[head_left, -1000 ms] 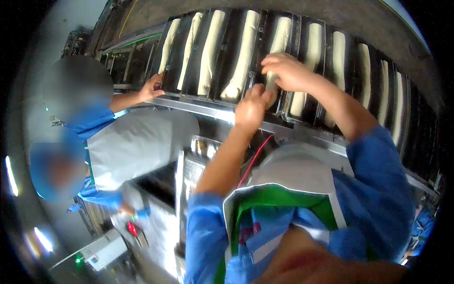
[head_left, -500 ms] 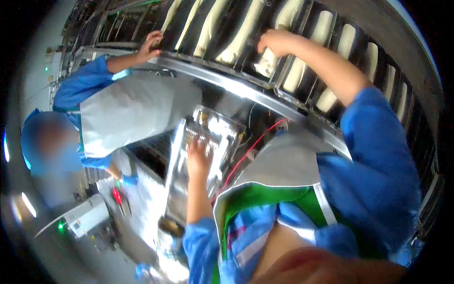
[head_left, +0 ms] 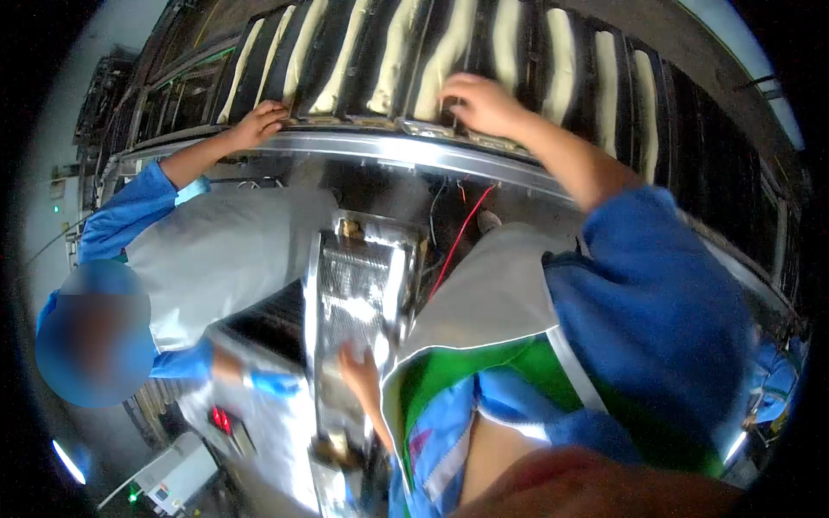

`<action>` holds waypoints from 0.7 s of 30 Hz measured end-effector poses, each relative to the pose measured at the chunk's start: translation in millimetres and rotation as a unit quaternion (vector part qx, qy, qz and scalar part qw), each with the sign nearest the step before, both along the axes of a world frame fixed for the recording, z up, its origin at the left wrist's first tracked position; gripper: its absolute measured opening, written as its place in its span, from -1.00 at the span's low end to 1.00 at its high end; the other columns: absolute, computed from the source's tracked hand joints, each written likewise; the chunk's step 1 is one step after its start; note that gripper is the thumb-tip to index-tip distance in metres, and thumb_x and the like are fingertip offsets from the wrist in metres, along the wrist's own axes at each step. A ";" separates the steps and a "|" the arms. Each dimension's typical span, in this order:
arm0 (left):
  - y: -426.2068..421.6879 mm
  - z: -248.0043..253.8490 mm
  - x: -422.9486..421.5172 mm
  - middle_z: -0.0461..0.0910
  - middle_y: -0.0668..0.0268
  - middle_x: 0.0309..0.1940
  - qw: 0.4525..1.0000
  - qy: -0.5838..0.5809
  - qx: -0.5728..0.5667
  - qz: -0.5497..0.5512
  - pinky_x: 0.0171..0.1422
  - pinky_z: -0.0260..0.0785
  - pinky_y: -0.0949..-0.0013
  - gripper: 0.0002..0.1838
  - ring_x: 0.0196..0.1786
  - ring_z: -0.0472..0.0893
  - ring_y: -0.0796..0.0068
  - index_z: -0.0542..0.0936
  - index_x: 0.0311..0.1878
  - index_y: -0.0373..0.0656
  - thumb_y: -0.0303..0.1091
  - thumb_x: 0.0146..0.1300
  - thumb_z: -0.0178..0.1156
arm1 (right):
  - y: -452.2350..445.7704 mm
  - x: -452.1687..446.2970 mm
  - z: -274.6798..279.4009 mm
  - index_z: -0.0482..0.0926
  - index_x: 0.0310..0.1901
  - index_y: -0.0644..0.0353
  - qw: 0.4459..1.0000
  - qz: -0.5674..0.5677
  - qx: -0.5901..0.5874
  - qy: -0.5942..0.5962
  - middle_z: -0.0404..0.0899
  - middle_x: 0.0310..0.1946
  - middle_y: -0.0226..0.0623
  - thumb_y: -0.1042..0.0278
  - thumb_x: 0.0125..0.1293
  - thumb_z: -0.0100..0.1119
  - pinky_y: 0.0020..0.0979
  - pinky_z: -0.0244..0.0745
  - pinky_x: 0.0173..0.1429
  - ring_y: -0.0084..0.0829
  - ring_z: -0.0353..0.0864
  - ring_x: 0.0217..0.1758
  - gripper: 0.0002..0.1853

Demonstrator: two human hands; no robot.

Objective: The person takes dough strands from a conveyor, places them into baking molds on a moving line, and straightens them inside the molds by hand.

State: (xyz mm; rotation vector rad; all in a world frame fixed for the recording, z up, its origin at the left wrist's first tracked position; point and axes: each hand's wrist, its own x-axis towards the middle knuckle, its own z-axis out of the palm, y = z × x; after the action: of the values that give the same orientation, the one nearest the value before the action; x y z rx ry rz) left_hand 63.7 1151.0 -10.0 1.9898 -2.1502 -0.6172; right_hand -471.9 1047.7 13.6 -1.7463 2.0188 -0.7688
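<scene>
The person's right hand (head_left: 485,102), at 1 o'clock in the view, has bent fingers with a small gap to the thumb. They are right by the near end of a long, cream-coloured dough roll (head_left: 448,52) at 12 o'clock; I can't tell if they touch. It lies in a long black tray (head_left: 477,53). The blurry left hand (head_left: 358,373), at 7 o'clock, has fingers apart over a shiny metal tray (head_left: 352,298). At 10 o'clock is another person's hand (head_left: 257,126).

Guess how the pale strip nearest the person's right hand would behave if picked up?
The pale strip would probably sag: its outline bends unevenly along its length. It may dent easily, since its doughlike surface looks soft. Rolling far seems unlikely while it lies in its dark trough.
</scene>
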 end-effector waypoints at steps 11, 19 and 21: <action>-34.8 -29.7 30.7 0.37 0.07 0.19 0.996 -0.032 0.076 -0.015 0.35 0.12 -0.03 -0.50 0.29 0.27 0.02 0.43 0.15 -0.14 -0.31 0.11 0.23 | 294.1 -120.3 36.4 0.41 0.08 0.29 0.774 -0.537 0.217 0.257 0.48 -0.02 0.10 -0.19 0.16 0.09 -0.06 0.43 0.08 0.05 0.49 0.04 -0.32; -20.7 -21.2 37.0 0.38 0.05 0.17 1.000 -0.002 0.025 -0.002 0.26 0.24 0.15 -0.48 0.19 0.37 0.04 0.49 0.08 -0.14 -0.27 0.00 0.30 | 366.3 -205.2 -27.9 0.27 0.26 0.01 0.814 -0.237 0.245 0.471 0.56 -0.34 0.02 0.08 0.39 -0.20 -0.07 0.50 -0.32 -0.03 0.58 -0.36 -0.55; -15.4 -12.6 51.5 0.38 0.03 0.15 0.999 0.018 0.030 0.025 0.25 0.26 0.17 -0.49 0.18 0.39 0.05 0.50 0.06 -0.15 -0.25 0.00 0.30 | 355.2 -207.1 -22.5 0.29 0.24 0.07 0.837 -0.233 0.140 0.475 0.55 -0.33 0.04 0.04 0.39 -0.20 -0.09 0.50 -0.29 -0.01 0.58 -0.35 -0.53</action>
State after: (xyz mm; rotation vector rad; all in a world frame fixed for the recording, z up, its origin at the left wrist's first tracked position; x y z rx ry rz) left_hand 115.2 1135.6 -22.6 2.0397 -2.0792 -0.7121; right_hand -679.0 1402.9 -8.9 -1.6027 3.0498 0.4375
